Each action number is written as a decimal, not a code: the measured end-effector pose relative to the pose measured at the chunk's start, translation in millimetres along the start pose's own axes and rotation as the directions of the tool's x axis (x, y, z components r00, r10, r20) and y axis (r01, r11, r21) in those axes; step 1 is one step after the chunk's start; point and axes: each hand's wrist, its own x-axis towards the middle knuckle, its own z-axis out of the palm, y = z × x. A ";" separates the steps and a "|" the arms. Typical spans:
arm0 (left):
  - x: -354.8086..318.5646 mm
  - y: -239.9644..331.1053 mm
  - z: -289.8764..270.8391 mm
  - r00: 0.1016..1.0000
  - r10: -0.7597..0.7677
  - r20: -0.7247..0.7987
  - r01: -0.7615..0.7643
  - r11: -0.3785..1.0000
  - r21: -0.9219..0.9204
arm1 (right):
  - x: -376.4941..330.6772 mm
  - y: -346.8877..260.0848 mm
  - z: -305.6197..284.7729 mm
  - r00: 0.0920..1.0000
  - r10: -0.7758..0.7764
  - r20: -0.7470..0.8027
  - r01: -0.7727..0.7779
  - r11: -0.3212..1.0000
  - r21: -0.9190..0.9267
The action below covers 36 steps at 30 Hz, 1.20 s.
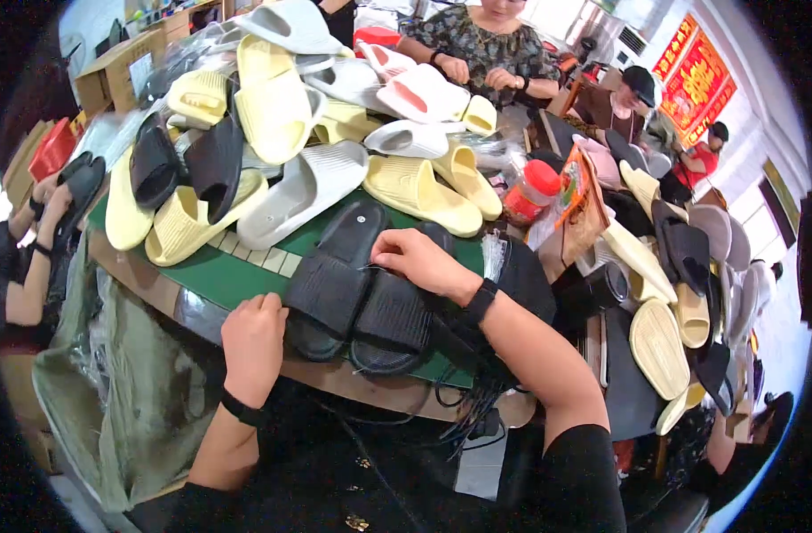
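Note:
Two black slide sandals [353, 284] lie side by side on the green table top [237, 280] just in front of me. My left hand [253, 336] is closed on the near left edge of the left sandal. My right hand [415, 258] rests on top of the pair, its fingers pinching a thin plastic tie at the strap. A bundle of clear plastic ties [493, 256] lies just right of that hand.
A heap of yellow, white, pink and black sandals [290, 124] fills the far table. A red-lidded jar [530, 191] stands to the right. More sandals [664, 293] spread to the right. Other people work across the table and at the left. A plastic sack [131, 391] hangs lower left.

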 end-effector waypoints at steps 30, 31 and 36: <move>-21.1 8.8 0.7 0.881 0.473 -0.015 -0.372 0.672 -0.641 | -23.9 9.3 -4.9 0.997 0.079 -0.020 -0.070 0.951 0.301; -22.9 9.8 -0.7 0.869 0.495 -0.003 -0.399 0.696 -0.597 | -23.5 9.6 -5.1 0.998 0.066 -0.007 -0.061 0.956 0.287; -27.3 19.5 2.6 0.800 0.600 -0.013 -0.569 0.751 -0.335 | -20.7 10.6 -3.8 1.000 0.024 -0.020 -0.018 0.971 0.239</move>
